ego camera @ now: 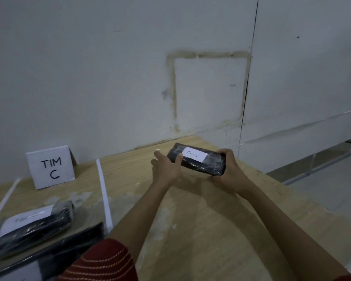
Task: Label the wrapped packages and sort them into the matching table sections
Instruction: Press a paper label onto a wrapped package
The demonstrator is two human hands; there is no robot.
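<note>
A black package wrapped in clear film (209,163) carries a white label reading "Tim B" (195,154). It is held low over the far part of the wooden table (201,216), to the right of a white divider strip (104,194). My left hand (166,166) grips its left end, thumb on top. My right hand (228,169) wraps around its right end. I cannot tell whether the package touches the table.
A folded white sign reading "TIM C" (51,166) stands in the section left of the strip. Two labelled black packages (31,226) (55,258) lie in that section near the front. A grey wall rises behind; the table's right edge drops to the floor (332,179).
</note>
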